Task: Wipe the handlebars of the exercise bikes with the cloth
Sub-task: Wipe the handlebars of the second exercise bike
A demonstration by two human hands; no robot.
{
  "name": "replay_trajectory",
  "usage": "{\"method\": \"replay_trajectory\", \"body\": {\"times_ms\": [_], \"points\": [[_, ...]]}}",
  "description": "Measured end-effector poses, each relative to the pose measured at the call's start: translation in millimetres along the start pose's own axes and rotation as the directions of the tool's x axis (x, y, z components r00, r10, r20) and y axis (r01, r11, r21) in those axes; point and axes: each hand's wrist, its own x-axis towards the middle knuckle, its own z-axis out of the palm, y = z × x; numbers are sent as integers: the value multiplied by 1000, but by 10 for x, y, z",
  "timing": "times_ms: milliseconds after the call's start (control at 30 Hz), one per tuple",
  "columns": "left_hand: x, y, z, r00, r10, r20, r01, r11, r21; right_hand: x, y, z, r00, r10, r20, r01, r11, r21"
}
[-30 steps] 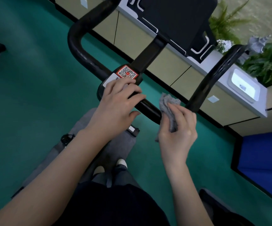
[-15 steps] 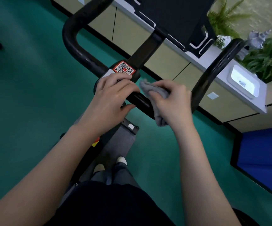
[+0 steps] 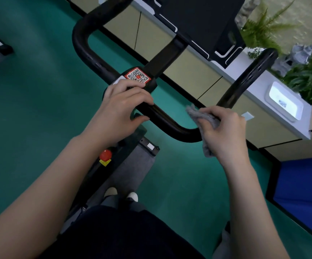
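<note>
The black handlebar (image 3: 162, 118) of an exercise bike curves across the middle of the view, with a red QR sticker (image 3: 137, 76) on its centre clamp. My left hand (image 3: 119, 111) grips the bar just below the sticker, fingers curled over it. My right hand (image 3: 224, 129) holds a grey cloth (image 3: 201, 116) wrapped against the bar's right bend, where the bar turns up toward the right grip (image 3: 245, 77). Part of the cloth hangs below my hand.
A black console screen (image 3: 198, 21) sits above the bar. Behind it runs a beige cabinet with a white top (image 3: 275, 107), plants (image 3: 308, 77) and a small white device (image 3: 284, 100). A red knob (image 3: 105, 155) sits on the bike frame. Green floor lies all around, a blue mat (image 3: 305, 184) at the right.
My right hand slid the cloth along the bar to the right, from beside my left hand to the right bend. My left hand stayed on the centre of the bar.
</note>
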Motion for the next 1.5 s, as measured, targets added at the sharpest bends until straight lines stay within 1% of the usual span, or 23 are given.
{"method": "replay_trajectory", "body": {"times_ms": [133,300,400,567,700,767,867,1000,1067,1167,1267,1500], "points": [[-9,49,24,999,-44,-2,44,999,7,-69,92,43,982,-27,-189,44,996,84],[-8,72,6,996,-91,3,91,996,-7,-341,49,292,947,-65,-313,137,967,214],[-13,102,-8,994,-105,13,105,994,-15,-470,61,366,908,-13,-419,124,963,241],[-4,115,-43,996,-90,30,90,996,-9,-615,8,450,861,44,-507,108,958,267],[-14,86,-70,997,-55,63,54,998,10,-685,-105,608,801,111,-588,96,946,310],[-11,75,-102,996,-28,90,26,999,21,-740,-228,736,778,149,-610,96,932,350],[-9,51,-174,992,32,122,-36,999,23,-826,-471,980,771,179,-611,102,912,397],[3,-73,-270,987,107,117,-112,993,36,-773,-796,1296,747,228,-625,92,895,437],[6,-178,-317,985,119,123,-126,991,53,-693,-927,1436,725,275,-632,71,882,465],[29,-312,-360,978,141,152,-145,989,15,-583,-1078,1625,694,357,-625,15,861,509],[59,-369,-375,973,167,159,-167,986,-12,-502,-1147,1743,657,410,-633,-36,856,516],[32,-408,-387,974,160,161,-154,987,-48,-487,-1090,1719,545,449,-708,-104,874,474]]}}
